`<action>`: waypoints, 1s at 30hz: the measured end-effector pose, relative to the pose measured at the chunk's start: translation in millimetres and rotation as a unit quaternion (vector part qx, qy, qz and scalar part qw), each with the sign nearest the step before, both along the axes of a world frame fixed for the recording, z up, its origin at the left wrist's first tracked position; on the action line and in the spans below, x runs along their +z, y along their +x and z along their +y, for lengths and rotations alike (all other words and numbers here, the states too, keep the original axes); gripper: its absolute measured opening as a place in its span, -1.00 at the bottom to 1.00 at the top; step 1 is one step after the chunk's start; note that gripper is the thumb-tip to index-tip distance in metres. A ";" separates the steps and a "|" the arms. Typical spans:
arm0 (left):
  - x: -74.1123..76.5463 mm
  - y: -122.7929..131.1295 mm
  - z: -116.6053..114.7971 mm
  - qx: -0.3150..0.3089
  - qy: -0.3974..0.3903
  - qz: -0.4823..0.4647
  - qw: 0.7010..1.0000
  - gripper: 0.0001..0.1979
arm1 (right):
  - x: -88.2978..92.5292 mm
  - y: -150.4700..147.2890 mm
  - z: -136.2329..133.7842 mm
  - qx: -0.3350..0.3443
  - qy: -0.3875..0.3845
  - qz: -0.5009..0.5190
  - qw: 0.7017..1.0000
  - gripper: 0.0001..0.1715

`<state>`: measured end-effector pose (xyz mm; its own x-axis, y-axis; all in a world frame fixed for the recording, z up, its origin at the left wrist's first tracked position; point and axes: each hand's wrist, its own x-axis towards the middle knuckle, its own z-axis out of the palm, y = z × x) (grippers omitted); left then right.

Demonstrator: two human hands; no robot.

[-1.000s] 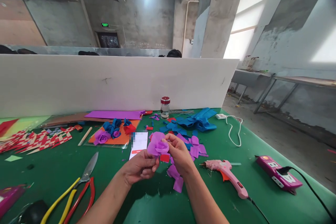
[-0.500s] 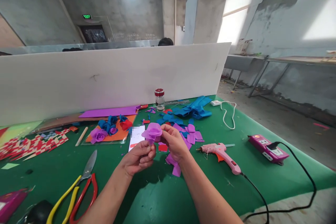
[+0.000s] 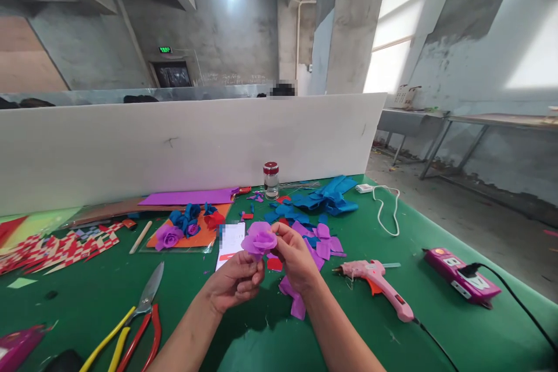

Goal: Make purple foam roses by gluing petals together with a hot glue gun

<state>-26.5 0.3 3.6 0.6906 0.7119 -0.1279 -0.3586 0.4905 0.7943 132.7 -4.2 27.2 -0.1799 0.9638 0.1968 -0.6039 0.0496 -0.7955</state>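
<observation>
Head cam: purple flower (image 3: 258, 237) at ctr of frame, L hand (image 3: 238, 280) clamped on its base, R hand (image 3: 294, 253) pinched on its right edge; prob best w/ firm grip below, light R touch, so it doesn't crease/tear.

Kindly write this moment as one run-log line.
left hand: holds purple flower from below | right hand: at flower's edge | glue gun: on table

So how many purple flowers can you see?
3: one purple flower held between the left hand and right hand, a bigger one on the orange sheet's left side, and a little one beside the blue flowers. More could be hidden there.
</observation>
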 end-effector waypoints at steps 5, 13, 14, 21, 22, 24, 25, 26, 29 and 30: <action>-1.4 -0.5 -0.4 0.004 0.011 0.000 1.000 -0.77 | -4.8 -0.1 0.4 0.008 0.011 0.006 1.000 -0.71; -2.6 -0.3 0.9 0.010 0.016 -0.001 1.000 -0.76 | -3.7 0.7 -1.0 0.033 0.015 0.022 0.999 -0.80; -2.8 -0.2 1.0 0.014 0.018 -0.001 1.000 -0.75 | -3.5 0.6 -1.4 0.040 0.016 0.026 0.999 -0.81; -2.1 0.0 0.2 0.038 0.018 0.001 0.999 -0.77 | -4.8 -0.8 -4.0 0.086 0.027 0.039 0.995 -0.81; -1.7 0.1 0.2 0.043 0.016 0.004 0.999 -0.77 | -4.9 -1.2 -4.3 0.088 0.030 0.038 0.995 -0.80; -1.2 0.5 0.3 0.051 0.017 0.007 0.999 -0.77 | -5.4 -2.1 -4.8 0.093 0.034 0.036 0.994 -0.77; -1.0 0.8 0.5 0.056 0.018 0.006 0.998 -0.77 | -5.8 -2.7 -4.8 0.095 0.036 0.034 0.994 -0.75; -0.9 1.1 0.7 0.061 0.018 0.004 0.998 -0.77 | -6.4 -3.2 -4.7 0.097 0.037 0.031 0.994 -0.72; -0.7 2.1 1.0 0.074 0.019 0.001 0.997 -0.75 | -8.8 -5.0 -3.8 0.084 0.042 0.010 0.996 -0.68; -0.7 2.4 1.0 0.078 0.020 0.001 0.997 -0.75 | -9.6 -5.5 -3.4 0.074 0.047 -0.002 0.996 -0.69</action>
<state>-24.1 1.3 2.9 0.5716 0.8146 -0.0979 -0.4258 0.3965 0.8133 127.2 -7.7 17.5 -0.3193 0.9044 0.2832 -0.6065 0.0346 -0.7943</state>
